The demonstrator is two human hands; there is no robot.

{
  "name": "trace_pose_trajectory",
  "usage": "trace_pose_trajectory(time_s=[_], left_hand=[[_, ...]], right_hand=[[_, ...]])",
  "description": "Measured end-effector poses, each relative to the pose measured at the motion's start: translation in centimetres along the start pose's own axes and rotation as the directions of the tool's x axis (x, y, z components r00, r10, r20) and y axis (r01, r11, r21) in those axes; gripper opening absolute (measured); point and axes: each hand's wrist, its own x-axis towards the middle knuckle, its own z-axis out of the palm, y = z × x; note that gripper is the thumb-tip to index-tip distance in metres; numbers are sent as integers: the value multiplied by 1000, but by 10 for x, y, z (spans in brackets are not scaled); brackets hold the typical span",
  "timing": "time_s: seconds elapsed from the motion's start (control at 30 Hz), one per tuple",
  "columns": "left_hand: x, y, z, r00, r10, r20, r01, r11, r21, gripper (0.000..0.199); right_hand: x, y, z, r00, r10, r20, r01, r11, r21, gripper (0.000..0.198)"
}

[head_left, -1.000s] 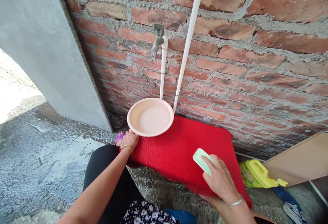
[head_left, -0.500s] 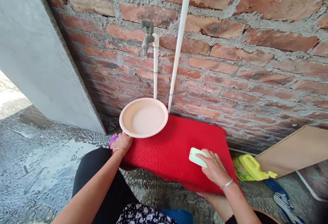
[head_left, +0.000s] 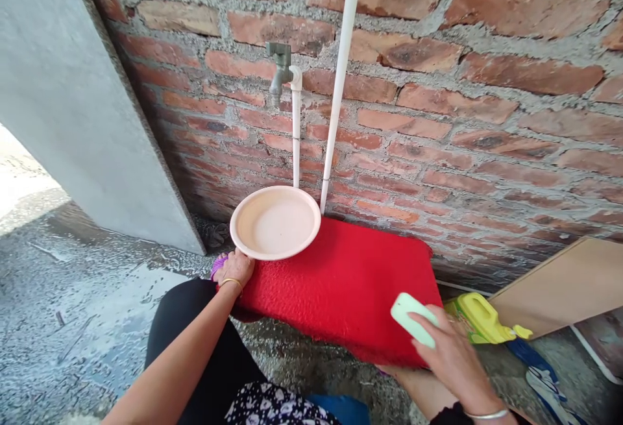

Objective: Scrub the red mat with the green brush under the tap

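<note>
A wet red cloth (head_left: 341,282) is spread over a low bench or slab, its front edge hanging down. In my right hand (head_left: 452,353) is a pale green scrubbing brush (head_left: 413,318), gripped by its back above the cloth's right end; its underside is hidden. My left hand (head_left: 237,268) is closed on the cloth's left corner, close under the basin's rim, its fingertips partly hidden. A pale pink basin (head_left: 276,224) stands on the left part of the cloth near the wall.
A tap (head_left: 279,74) on a white pipe juts from the brick wall (head_left: 428,120) above the basin. A yellow jug (head_left: 479,321) and a tan board (head_left: 559,285) stand at the right. A grey slab (head_left: 111,120) leans at the left above wet ground.
My right hand has moved right and toward me with the brush, which has tilted. My left hand keeps its hold at the cloth's corner.
</note>
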Motion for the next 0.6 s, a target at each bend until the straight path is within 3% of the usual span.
trace_pose_trajectory(time_s=[0.1, 0.17, 0.23, 0.3, 0.43, 0.53, 0.6], left_hand=[[0, -1, 1, 1000, 11, -12, -11, 1000, -11, 60], [-1, -1, 0, 1000, 28, -11, -29, 999, -15, 60], [-2, -1, -1, 999, 34, -1, -34, 999, -17, 61], [-2, 0, -2, 1000, 28, 9, -28, 999, -20, 62], [-3, 1, -4, 999, 34, 8, -34, 999, -27, 60], [-4, 1, -4, 999, 35, 9, -35, 999, -19, 59], [-5, 2, -4, 1000, 28, 12, -28, 1000, -13, 60]], right_hand=[[18, -101, 0, 976, -150, 159, 127, 981, 144, 47], [27, -150, 4, 936, -278, 216, 229, 947, 225, 51], [32, -178, 9, 899, -369, 235, 302, 912, 277, 51], [34, -186, 12, 883, -395, 253, 323, 903, 283, 50], [22, -148, 16, 901, -304, 310, 248, 946, 208, 59], [-4, -81, 21, 944, -180, 276, 145, 979, 143, 60], [-25, -26, 25, 980, -95, 176, 74, 990, 122, 54]])
